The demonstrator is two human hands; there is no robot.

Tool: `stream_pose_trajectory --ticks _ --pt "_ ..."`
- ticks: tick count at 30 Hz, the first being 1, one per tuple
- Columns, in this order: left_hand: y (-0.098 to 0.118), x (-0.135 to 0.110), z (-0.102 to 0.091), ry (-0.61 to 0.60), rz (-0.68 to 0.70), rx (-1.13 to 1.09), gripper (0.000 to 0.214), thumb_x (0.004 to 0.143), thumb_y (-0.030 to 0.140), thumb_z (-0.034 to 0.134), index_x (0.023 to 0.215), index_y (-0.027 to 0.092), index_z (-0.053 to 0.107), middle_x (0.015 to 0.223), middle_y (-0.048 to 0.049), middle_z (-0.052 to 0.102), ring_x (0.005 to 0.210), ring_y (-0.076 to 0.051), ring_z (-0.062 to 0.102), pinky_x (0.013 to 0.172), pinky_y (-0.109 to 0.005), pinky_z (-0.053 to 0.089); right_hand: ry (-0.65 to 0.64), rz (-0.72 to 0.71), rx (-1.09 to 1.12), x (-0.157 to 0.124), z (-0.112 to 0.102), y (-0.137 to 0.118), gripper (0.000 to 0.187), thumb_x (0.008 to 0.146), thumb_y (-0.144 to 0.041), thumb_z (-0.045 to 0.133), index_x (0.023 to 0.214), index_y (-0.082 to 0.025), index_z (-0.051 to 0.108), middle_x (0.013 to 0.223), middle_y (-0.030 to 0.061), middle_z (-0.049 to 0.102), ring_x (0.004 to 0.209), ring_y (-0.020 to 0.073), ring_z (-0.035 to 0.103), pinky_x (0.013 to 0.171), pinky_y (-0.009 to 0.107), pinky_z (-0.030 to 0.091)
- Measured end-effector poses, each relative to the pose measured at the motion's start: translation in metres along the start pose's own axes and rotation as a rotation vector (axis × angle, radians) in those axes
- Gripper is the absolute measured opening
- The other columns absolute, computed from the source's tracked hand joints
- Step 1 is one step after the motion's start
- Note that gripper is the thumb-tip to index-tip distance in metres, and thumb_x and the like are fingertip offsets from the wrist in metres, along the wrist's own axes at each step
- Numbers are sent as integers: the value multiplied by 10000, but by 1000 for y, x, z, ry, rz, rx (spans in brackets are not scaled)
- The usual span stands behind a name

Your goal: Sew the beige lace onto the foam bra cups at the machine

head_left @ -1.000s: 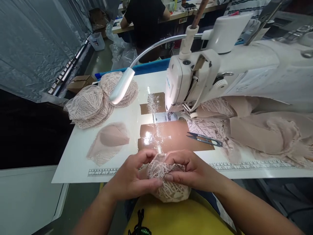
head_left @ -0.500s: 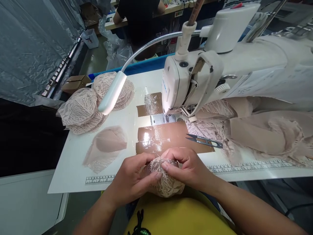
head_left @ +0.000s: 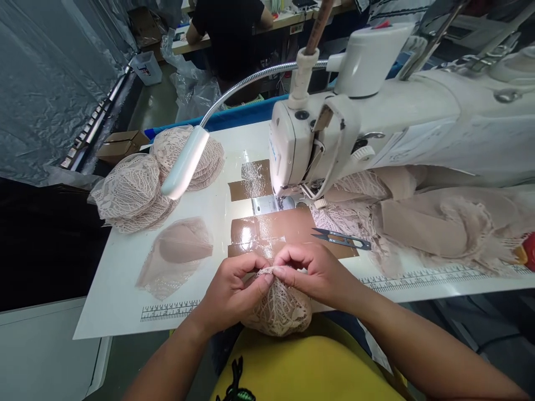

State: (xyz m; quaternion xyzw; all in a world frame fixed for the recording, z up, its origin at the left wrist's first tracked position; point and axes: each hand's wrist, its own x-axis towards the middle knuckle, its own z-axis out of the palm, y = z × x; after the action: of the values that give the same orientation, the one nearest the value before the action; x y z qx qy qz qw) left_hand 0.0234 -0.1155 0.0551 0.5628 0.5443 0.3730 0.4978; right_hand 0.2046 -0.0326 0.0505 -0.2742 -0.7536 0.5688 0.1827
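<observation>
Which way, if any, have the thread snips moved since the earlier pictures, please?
No, the thread snips lie as before across the right edge of the brown patch.

Place: sewing workshop
Bench [head_left: 112, 289]: white sewing machine [head_left: 409, 106], snips [head_left: 340, 239], printed ruler [head_left: 167, 310], piled lace pieces [head_left: 129, 186]
Behind: another person [head_left: 228, 44] at a second bench [head_left: 288, 27]

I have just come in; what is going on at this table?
A person's left hand and right hand pinch a lace piece at the near edge of a white table. It is held clear of the sewing machine. Stacked lace pieces lie at far left, and dark snips lie beyond the right hand.
</observation>
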Motion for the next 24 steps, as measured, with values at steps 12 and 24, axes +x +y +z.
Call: stream_pose_trajectory --ticks 12,24 --pt "-1 2 5 -21 -59 -204 271 863 368 568 739 129 590 658 -2 507 612 -96 426 577 -214 362 -15 27 98 -3 -3 -8 185 812 -277 577 667 -163 583 612 -17 540 553 92 452 513 213 352" --pt "17 2 -45 702 -82 -207 218 726 350 672 678 161 575 586 29 540 518 -107 494 500 -220 409 162 114 86 -10 -40 11 169 832 -340 579 861 -187 644 821 26 648 732 146 581 644 250 451"
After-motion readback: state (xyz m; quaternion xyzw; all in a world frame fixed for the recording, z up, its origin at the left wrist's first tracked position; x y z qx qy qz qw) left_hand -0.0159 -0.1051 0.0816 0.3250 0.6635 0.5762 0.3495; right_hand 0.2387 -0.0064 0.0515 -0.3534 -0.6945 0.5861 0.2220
